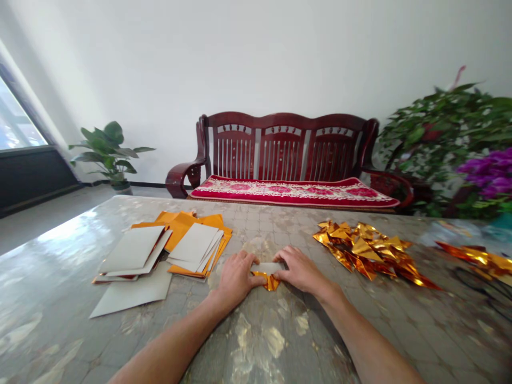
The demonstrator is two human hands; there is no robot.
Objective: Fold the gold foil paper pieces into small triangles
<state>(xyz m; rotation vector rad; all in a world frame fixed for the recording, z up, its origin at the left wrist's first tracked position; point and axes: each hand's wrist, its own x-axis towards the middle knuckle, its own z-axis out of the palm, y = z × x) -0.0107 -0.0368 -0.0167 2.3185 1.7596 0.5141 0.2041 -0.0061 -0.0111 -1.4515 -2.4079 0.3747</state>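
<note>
With twelve o'clock straight away from me and the sheet (pixel 267 268) at the dial's centre, flat on the table (pixel 208 341), my left hand (pixel 238 274) is pinched on its nine o'clock end and my right hand (pixel 301 271) on its three o'clock end. A pale strip shows towards twelve, a gold, puckered part towards six.

To fold it well, I judge, I should keep both pinches level, line up the edges before pressing, and run my thumbs outward from the middle so the crease comes straight. The foil looks likely to wrinkle, so light, even pressure seems best.

Counting: one sheet held, between two hands. Two paper stacks: one (pixel 132 246) past nine o'clock, the other (pixel 196 242) at ten; their sheets overlap too much to number. One gold heap (pixel 366 248) between two and three, its pieces too tangled to count; more gold (pixel 486 261) at three, number unclear. One bench (pixel 282 152) at twelve, with one red cloth (pixel 296 193).
</note>
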